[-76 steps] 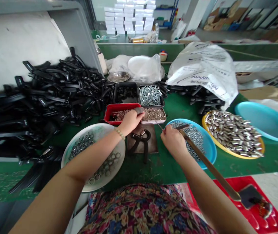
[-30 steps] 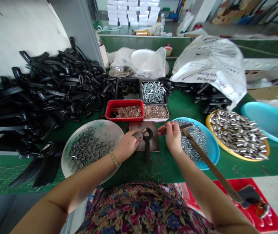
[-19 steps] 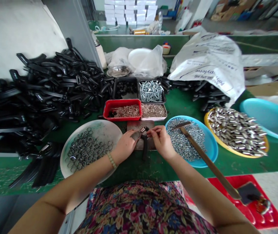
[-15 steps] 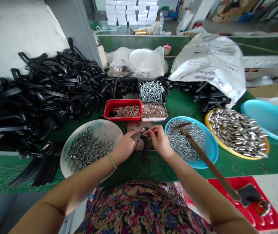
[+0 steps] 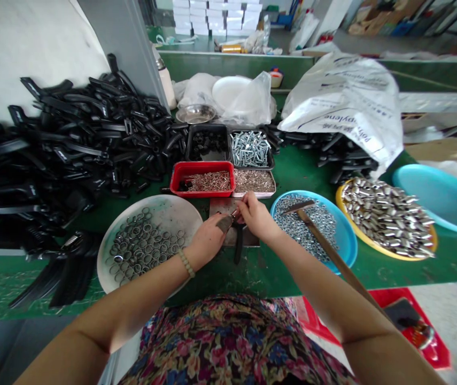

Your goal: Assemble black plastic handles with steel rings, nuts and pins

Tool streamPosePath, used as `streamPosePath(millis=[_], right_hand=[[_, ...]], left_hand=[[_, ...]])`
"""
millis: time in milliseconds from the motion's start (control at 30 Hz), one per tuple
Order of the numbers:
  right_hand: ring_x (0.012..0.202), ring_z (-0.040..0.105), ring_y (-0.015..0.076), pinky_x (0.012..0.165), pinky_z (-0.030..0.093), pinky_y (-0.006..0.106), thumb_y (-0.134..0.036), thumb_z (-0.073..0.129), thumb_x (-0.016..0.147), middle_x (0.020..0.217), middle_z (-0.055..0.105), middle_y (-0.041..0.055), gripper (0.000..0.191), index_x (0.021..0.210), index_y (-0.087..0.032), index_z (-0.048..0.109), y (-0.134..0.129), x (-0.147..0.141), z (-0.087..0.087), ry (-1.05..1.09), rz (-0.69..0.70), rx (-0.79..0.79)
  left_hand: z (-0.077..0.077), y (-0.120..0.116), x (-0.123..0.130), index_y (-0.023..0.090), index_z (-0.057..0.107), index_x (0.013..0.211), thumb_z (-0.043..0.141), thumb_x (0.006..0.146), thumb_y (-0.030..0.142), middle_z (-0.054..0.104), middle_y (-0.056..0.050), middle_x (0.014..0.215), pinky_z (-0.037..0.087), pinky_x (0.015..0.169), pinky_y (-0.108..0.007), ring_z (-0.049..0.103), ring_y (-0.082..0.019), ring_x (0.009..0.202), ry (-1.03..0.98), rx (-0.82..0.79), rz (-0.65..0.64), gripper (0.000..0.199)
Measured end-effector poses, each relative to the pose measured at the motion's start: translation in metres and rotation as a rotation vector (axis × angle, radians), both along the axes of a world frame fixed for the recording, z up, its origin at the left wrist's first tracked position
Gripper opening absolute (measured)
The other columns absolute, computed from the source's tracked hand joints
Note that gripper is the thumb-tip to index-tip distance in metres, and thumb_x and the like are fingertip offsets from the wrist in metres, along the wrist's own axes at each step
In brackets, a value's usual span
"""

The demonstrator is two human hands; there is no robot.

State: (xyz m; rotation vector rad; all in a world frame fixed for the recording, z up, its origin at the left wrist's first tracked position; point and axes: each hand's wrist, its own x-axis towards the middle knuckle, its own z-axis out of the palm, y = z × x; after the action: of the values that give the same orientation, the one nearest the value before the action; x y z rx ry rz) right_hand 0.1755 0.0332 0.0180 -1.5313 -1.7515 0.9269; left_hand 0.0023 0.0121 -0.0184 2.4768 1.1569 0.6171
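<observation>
My left hand [image 5: 208, 240], with a grey cover on its thumb, is shut on the metal jaw end of a black-handled hand clamp [image 5: 238, 249]. The clamp rests on a brown metal plate [image 5: 220, 207]. My right hand [image 5: 257, 216] pinches a thin metal pin [image 5: 237, 213] against the jaw, with my fingers hiding most of the pin. A white plate of metal rings [image 5: 172, 211] lies just left of my left wrist. A blue bowl of small nuts [image 5: 346, 240] lies right of my right hand, with a long-handled tool [image 5: 324, 235] across it.
Trays of screws [image 5: 250, 149] and tiny pins [image 5: 202, 182] stand just beyond my hands. A large heap of black plastic handles [image 5: 71, 149] fills the left. To the right are a yellow plate of metal sleeves [image 5: 388, 219], a teal basin [image 5: 440, 206] and a white sack [image 5: 344, 101].
My left hand has moved from the red tray to the clamp. My right hand has moved left from above the blue bowl to the jaw, and the view has tilted slightly.
</observation>
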Motion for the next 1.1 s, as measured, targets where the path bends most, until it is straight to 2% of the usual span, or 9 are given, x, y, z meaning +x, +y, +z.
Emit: streamPosePath(millis=[167, 267, 367, 467, 533, 600, 700, 900, 1100], right_hand=[[0.065, 0.061, 0.0161, 0.058, 0.039, 0.024, -0.031, 0.038, 0.094, 0.072, 0.064, 0.0035, 0.015, 0.087, -0.020, 0.044, 0.038, -0.020, 0.007, -0.362, 0.176, -0.012], [0.072, 0.061, 0.0166, 0.062, 0.037, 0.024, -0.031, 0.041, 0.093, 0.079, 0.065, 0.0056, 0.018, 0.081, -0.019, 0.049, 0.042, -0.023, 0.007, -0.467, 0.293, -0.017], [0.071, 0.061, 0.0163, 0.062, 0.037, 0.024, -0.032, 0.041, 0.093, 0.078, 0.065, 0.0044, 0.020, 0.083, -0.019, 0.052, 0.028, -0.006, 0.010, -0.480, 0.260, 0.013], [0.066, 0.060, 0.0170, 0.059, 0.039, 0.025, -0.036, 0.033, 0.096, 0.075, 0.064, 0.0045, 0.026, 0.095, -0.018, 0.052, 0.003, 0.024, 0.011, -0.524, -0.002, 0.161], [0.074, 0.061, 0.0188, 0.064, 0.042, 0.027, -0.032, 0.034, 0.096, 0.083, 0.065, 0.0079, 0.026, 0.100, -0.017, 0.053, -0.013, 0.043, 0.006, -0.578, -0.073, 0.310], [0.088, 0.060, 0.0211, 0.075, 0.045, 0.030, -0.024, 0.037, 0.094, 0.097, 0.064, 0.0118, 0.022, 0.102, -0.016, 0.056, -0.024, 0.057, -0.004, -0.659, 0.002, 0.422], [0.097, 0.057, 0.0230, 0.083, 0.045, 0.033, -0.014, 0.040, 0.090, 0.108, 0.062, 0.0122, 0.023, 0.103, -0.017, 0.059, -0.031, 0.067, -0.022, -0.756, 0.115, 0.429], [0.099, 0.058, 0.0241, 0.087, 0.048, 0.037, -0.012, 0.040, 0.089, 0.110, 0.061, 0.0132, 0.026, 0.104, -0.017, 0.060, -0.035, 0.067, -0.035, -0.695, 0.073, 0.389], [0.111, 0.054, 0.0222, 0.095, 0.047, 0.037, -0.012, 0.041, 0.087, 0.120, 0.057, 0.0120, 0.035, 0.118, -0.018, 0.056, -0.048, 0.047, -0.033, -0.489, 0.147, 0.452]], left_hand=[[-0.003, 0.001, 0.002, 0.017, 0.054, 0.108, 0.041, 0.090, 0.013, 0.061, -0.008, 0.105, 0.046, 0.092, -0.034, 0.056, -0.019, 0.100, -0.003, 0.006, 0.010, 0.022], [-0.004, 0.000, 0.002, 0.016, 0.054, 0.110, 0.043, 0.089, 0.013, 0.060, -0.010, 0.108, 0.044, 0.095, -0.034, 0.055, -0.019, 0.103, 0.002, 0.028, 0.020, 0.024], [-0.002, -0.001, 0.001, 0.016, 0.054, 0.112, 0.041, 0.090, 0.014, 0.060, -0.009, 0.109, 0.044, 0.094, -0.034, 0.054, -0.019, 0.104, -0.006, 0.023, 0.011, 0.025], [0.004, -0.001, 0.002, 0.017, 0.056, 0.109, 0.040, 0.093, 0.020, 0.061, -0.008, 0.106, 0.046, 0.091, -0.033, 0.056, -0.019, 0.100, -0.032, -0.011, 0.028, 0.023], [0.008, 0.003, 0.005, 0.016, 0.058, 0.106, 0.042, 0.093, 0.027, 0.062, -0.007, 0.106, 0.046, 0.090, -0.034, 0.057, -0.019, 0.098, -0.047, -0.012, 0.062, 0.023], [0.009, 0.007, 0.009, 0.015, 0.060, 0.104, 0.046, 0.091, 0.032, 0.062, -0.008, 0.107, 0.045, 0.091, -0.036, 0.057, -0.021, 0.099, -0.037, 0.020, 0.103, 0.025], [0.010, 0.012, 0.015, 0.014, 0.061, 0.103, 0.045, 0.092, 0.033, 0.065, -0.009, 0.105, 0.046, 0.090, -0.038, 0.058, -0.022, 0.099, 0.046, 0.066, 0.080, 0.028], [0.005, 0.004, 0.006, 0.017, 0.057, 0.117, 0.037, 0.094, 0.020, 0.062, -0.007, 0.118, 0.038, 0.103, -0.040, 0.051, -0.019, 0.117, 0.127, 0.134, -0.166, 0.031], [-0.002, 0.002, 0.001, 0.014, 0.058, 0.115, 0.039, 0.092, 0.014, 0.062, -0.008, 0.119, 0.034, 0.108, -0.044, 0.048, -0.020, 0.123, 0.124, 0.147, -0.210, 0.030]])
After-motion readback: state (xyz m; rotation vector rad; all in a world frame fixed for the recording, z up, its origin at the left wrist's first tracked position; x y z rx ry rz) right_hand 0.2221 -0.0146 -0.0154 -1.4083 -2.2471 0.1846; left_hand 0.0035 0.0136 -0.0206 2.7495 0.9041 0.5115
